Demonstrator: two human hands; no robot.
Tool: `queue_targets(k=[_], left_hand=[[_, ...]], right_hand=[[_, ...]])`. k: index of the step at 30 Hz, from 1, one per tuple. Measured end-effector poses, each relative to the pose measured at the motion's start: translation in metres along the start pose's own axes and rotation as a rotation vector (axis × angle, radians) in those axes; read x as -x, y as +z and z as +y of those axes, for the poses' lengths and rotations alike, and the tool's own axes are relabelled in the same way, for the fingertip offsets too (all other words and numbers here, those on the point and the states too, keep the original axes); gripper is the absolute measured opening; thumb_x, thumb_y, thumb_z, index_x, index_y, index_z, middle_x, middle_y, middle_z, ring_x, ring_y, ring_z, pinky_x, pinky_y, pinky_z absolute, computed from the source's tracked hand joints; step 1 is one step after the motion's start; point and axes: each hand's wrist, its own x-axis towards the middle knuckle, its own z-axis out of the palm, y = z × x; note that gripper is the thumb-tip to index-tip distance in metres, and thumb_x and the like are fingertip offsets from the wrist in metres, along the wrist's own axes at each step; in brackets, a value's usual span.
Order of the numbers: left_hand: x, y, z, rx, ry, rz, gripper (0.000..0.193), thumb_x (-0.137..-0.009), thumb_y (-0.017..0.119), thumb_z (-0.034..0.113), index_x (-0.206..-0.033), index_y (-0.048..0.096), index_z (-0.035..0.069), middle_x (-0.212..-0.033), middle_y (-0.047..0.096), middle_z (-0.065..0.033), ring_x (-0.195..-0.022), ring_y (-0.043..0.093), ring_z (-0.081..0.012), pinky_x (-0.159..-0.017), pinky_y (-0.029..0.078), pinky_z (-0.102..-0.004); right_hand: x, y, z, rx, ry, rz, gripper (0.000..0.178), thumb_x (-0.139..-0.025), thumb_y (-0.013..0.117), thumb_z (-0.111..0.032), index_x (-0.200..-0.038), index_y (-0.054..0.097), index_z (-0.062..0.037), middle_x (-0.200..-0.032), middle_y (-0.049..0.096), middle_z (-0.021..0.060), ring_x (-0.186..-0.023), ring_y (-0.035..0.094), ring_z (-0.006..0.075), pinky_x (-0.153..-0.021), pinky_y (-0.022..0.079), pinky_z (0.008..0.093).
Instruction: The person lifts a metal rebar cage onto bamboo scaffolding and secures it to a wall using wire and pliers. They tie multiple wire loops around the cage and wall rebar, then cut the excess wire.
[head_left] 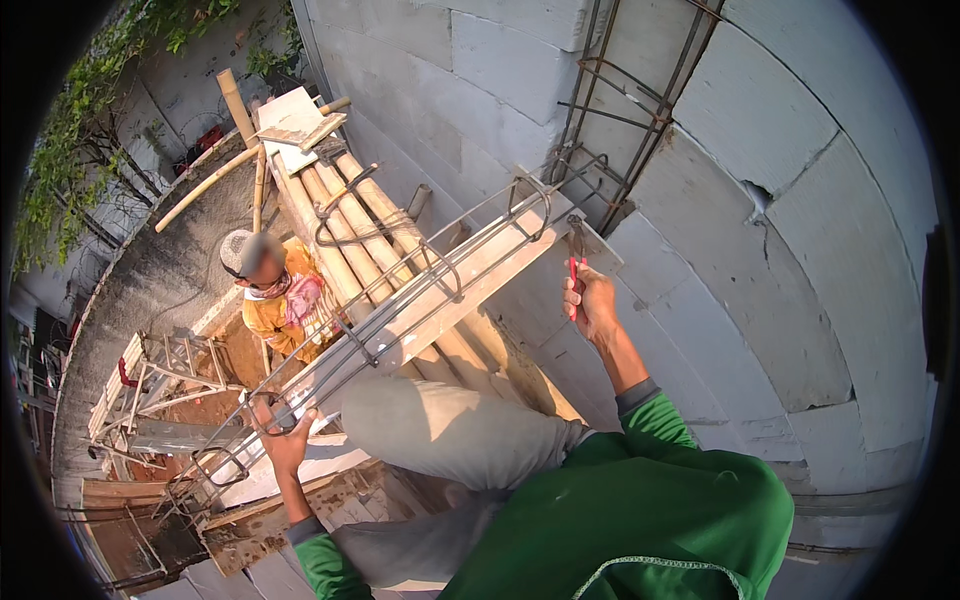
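Note:
My right hand (594,303) is closed round the red handles of a pair of pincers (576,243). Their dark jaws point up at the end of a wooden board, beside the grey block wall. A long rebar cage (420,268) with bent stirrups lies over the wooden board (480,277), running from lower left to the wall. At its lower left part my left hand (287,447) has its fingers curled at the bars, around a small dark thing that I cannot make out. My knee rests close beside the board, between the two hands.
Upright rebar (640,110) stands in a gap of the block wall (770,230). Bamboo poles (365,225) run beneath the cage. Below on the left, a person in a yellow top (290,300) stands near a wooden frame (150,385). The ground there lies well below me.

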Motion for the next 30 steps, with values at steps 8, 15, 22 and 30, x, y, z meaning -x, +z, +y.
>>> queue_targets(k=[8,15,22,30], left_hand=[[-0.003,0.005,0.003,0.020,-0.073,-0.038,0.123,-0.078,0.087,0.063,-0.165,0.030,-0.001,-0.170,0.022,-0.0323,-0.160,0.018,-0.0446,-0.130,0.019,-0.0523],[-0.003,0.004,0.008,-0.014,-0.087,-0.047,0.123,-0.078,0.087,0.062,-0.164,0.029,-0.004,-0.169,0.023,-0.0332,-0.160,0.017,-0.0465,-0.129,0.019,-0.0534],[0.000,0.006,-0.009,-0.041,-0.064,0.018,0.125,-0.077,0.087,0.065,-0.163,0.030,-0.006,-0.166,0.027,-0.0348,-0.158,0.021,-0.0483,-0.128,0.022,-0.0547],[-0.006,0.005,0.006,0.003,-0.037,-0.051,0.122,-0.077,0.089,0.060,-0.162,0.031,-0.006,-0.166,0.029,-0.0341,-0.158,0.023,-0.0471,-0.128,0.023,-0.0544]], right_hand=[[-0.057,-0.020,-0.008,-0.600,0.133,-0.144,0.018,-0.112,0.047,-0.017,-0.119,0.054,-0.0026,-0.076,0.050,-0.0012,-0.052,0.040,0.0075,-0.046,0.038,0.0277],[-0.054,-0.026,-0.004,-0.233,-0.003,-0.003,0.015,-0.109,0.049,-0.012,-0.119,0.055,-0.0025,-0.072,0.045,-0.0054,-0.051,0.037,0.0056,-0.042,0.034,0.0253],[-0.056,-0.013,-0.021,-0.224,-0.094,-0.102,0.015,-0.109,0.051,-0.013,-0.119,0.055,-0.0031,-0.072,0.044,-0.0059,-0.051,0.036,0.0055,-0.041,0.034,0.0261],[-0.114,-0.037,-0.017,-0.483,0.047,-0.087,0.015,-0.110,0.051,-0.015,-0.116,0.054,-0.0020,-0.070,0.041,-0.0052,-0.051,0.036,0.0060,-0.042,0.031,0.0257]])
